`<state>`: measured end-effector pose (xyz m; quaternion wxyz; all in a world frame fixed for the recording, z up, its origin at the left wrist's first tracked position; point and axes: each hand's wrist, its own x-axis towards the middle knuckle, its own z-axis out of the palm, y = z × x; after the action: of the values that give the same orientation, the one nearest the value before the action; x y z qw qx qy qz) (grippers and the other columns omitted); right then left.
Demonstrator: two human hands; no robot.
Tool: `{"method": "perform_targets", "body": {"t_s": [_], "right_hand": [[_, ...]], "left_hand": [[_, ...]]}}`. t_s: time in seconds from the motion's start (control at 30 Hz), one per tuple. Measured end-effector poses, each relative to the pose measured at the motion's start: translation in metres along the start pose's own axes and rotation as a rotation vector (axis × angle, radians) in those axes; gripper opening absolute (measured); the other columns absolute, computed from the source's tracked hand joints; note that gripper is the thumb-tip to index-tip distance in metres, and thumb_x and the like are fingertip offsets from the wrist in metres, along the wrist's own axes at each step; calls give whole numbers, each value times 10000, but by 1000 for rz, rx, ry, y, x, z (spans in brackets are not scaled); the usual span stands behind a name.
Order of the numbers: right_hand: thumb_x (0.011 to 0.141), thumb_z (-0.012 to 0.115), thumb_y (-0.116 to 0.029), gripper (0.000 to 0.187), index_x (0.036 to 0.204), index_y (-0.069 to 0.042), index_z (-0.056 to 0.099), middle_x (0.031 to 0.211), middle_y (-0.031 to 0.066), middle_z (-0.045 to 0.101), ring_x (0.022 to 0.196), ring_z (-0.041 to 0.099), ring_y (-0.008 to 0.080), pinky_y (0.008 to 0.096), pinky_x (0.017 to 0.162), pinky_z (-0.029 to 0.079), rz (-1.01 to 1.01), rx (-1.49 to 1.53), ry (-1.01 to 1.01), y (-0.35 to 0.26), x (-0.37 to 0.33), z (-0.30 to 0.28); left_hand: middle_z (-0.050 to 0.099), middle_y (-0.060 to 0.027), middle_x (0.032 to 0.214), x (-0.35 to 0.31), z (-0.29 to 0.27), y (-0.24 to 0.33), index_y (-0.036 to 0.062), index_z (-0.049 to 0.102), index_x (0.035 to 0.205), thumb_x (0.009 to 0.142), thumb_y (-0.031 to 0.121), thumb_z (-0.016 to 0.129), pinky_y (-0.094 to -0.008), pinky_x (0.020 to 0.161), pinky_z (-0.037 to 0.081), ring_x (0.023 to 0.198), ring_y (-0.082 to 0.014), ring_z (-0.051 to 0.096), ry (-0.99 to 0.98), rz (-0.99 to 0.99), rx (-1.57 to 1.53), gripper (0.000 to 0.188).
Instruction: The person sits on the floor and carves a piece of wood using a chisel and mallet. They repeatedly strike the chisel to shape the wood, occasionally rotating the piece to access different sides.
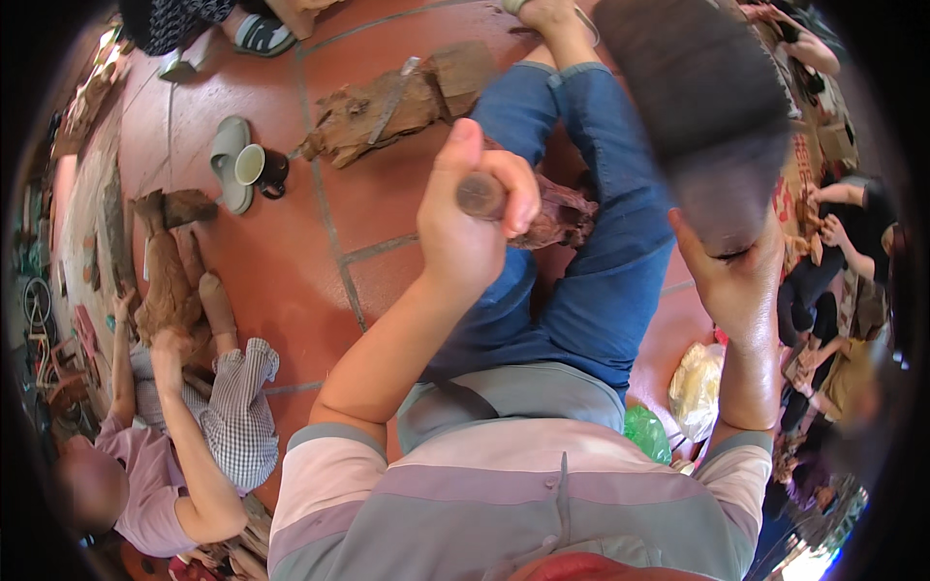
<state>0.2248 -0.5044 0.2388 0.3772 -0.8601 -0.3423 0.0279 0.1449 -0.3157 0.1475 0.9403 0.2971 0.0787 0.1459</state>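
My left hand (463, 213) is wrapped round the wooden handle of a chisel (481, 197), its round butt end facing up and its blade hidden. Just beyond the fist, a dark reddish carved piece of wood (564, 215) lies between my legs. To the right, my right hand (733, 276) grips a big dark mallet (702, 92), raised and smeared by motion. The mallet hides most of that hand's fingers; its thumb shows at the side. The mallet's head is apart from the chisel.
Ahead on the red tiles lies a rough wood slab (387, 107). A grey slipper (231, 160) and a dark mug (262, 169) stand left of it. A person (184, 426) handles wood at the left. Plastic bags (696, 387) lie by my right side; more people sit far right.
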Motion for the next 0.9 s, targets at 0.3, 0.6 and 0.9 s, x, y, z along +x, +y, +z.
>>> {"method": "perform_targets", "body": {"t_s": [0.3,0.6,0.9], "right_hand": [[622,634,123,564,1136,-106,599,910,111,629,860,618,313,382,732,481,-203,-321,-13,-5,7,-3],[678,609,116,539,1177,-86,569,981,136,645,894,644,276,323,765,493,-40,-375,9,30,-37,-4],[663,629,96,562,1203,-43,562,741,-13,529,634,499,82,216,587,403,598,325,20,128,-89,38]], "left_hand": [[490,-31,509,-12,-5,-18,28,571,657,1011,433,320,-213,422,326,437,-81,419,69,79,240,593],[483,-67,604,-52,-5,4,38,530,685,1003,504,99,-280,598,377,587,-170,447,-222,242,358,710],[600,-106,991,-85,-35,5,7,299,1439,881,298,660,-285,813,469,854,-155,578,-184,-359,1018,726]]}}
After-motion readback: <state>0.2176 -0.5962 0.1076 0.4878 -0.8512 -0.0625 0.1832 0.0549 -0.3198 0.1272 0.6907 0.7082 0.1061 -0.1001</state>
